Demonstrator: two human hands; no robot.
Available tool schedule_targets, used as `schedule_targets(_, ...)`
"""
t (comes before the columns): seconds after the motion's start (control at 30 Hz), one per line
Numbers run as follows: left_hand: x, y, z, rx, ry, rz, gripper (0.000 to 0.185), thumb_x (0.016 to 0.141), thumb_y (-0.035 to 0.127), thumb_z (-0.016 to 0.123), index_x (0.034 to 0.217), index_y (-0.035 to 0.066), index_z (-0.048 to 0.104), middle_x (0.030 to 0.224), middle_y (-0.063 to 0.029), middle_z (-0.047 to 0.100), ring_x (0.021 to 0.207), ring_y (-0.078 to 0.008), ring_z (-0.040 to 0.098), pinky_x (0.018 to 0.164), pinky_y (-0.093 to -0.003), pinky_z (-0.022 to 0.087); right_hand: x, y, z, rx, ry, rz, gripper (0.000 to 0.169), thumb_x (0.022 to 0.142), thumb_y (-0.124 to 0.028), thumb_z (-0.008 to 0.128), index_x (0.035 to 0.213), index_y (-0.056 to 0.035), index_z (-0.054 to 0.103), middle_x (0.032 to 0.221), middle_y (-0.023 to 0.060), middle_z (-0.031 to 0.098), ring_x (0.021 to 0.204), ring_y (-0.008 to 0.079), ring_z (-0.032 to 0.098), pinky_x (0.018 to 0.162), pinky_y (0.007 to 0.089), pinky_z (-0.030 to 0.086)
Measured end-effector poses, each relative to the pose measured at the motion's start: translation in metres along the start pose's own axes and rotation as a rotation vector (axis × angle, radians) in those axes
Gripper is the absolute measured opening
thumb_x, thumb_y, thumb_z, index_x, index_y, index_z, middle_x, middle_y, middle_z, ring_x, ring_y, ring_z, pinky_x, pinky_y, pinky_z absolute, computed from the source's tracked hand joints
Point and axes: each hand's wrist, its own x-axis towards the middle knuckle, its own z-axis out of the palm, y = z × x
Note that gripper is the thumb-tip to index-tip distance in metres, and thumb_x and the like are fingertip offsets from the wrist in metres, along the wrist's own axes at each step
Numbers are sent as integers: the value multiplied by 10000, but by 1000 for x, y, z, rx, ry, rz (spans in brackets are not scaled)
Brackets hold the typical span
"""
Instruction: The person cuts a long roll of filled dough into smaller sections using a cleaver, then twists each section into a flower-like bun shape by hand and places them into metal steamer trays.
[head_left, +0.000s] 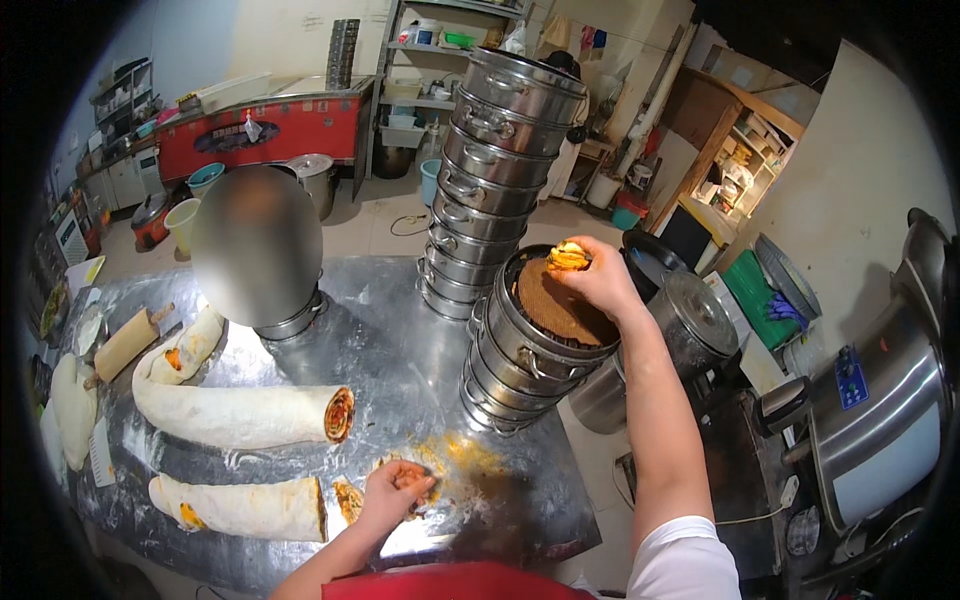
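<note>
My right hand (604, 277) grips a piece of filled rolled dough (568, 256) with orange layers, above the top tier of a short stack of steel steamers (536, 341). A brown woven liner (559, 304) covers that tier's floor. Low over the steel table (420, 360), my left hand (396, 487) has curled fingers; whether it holds anything is hidden. Beside it lies a cut slice of filled dough (347, 501). To the left rests a short filled dough log (247, 508). Behind that log is a longer, bent one (240, 416), its cut end showing a red-orange spiral.
Behind the short stack rises a tall, leaning steamer stack (484, 180). A wooden rolling pin (127, 345) and plain dough (73, 409) lie at far left. Orange filling stains (469, 454) mark the table. Right of it stand a lidded steel pot (691, 315) and a large steel appliance (877, 420).
</note>
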Motion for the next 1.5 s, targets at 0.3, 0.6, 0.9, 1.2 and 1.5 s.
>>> schedule_targets(0.3, -5, -17, -12, 10, 28, -109, 150, 787, 60, 649, 861, -19, 546, 648, -50, 579, 529, -99, 552, 462, -224, 454, 22, 26, 19, -95, -137, 62, 370, 656, -243, 742, 926, -24, 615, 844, 139, 642, 793, 257, 614, 729, 340, 465)
schedule_targets(0.6, -4, -29, -27, 24, 47, -85, 182, 793, 148, 656, 848, -1, 567, 599, -43, 576, 509, -97, 537, 467, -227, 425, 20, 40, 11, -228, -106, -86, 551, 686, -355, 736, 1116, -60, 558, 981, 147, 625, 901, 261, 596, 816, 335, 458)
schedule_targets(0.9, -51, -56, -90, 184, 255, -53, 125, 787, 115, 656, 802, 4, 601, 583, -14, 547, 501, -72, 495, 456, -220, 397, -73, -95, 74, -56, 41, -531, 243, 720, -47, 605, 962, -33, 592, 977, 130, 584, 908, 281, 549, 791, 368, 443)
schedule_targets(1.2, -79, -91, -64, 1022, -577, 221, 302, 744, 151, 635, 1026, 89, 548, 931, -83, 547, 823, -267, 576, 690, -357, 485, -235, -12, 256, 56, -614, -566, 400, 673, 32, 535, 1066, -42, 540, 1111, 115, 545, 1111, 297, 460, 928, 372, 404)
schedule_targets(1.5, -95, -107, -48, 1208, -603, 366, 175, 786, 138, 483, 941, 85, 545, 834, -103, 527, 804, -277, 574, 678, -368, 487, -233, -12, 259, -85, -538, -677, 251, 646, -11, 565, 890, -65, 586, 981, 123, 532, 940, 293, 493, 803, 390, 436)
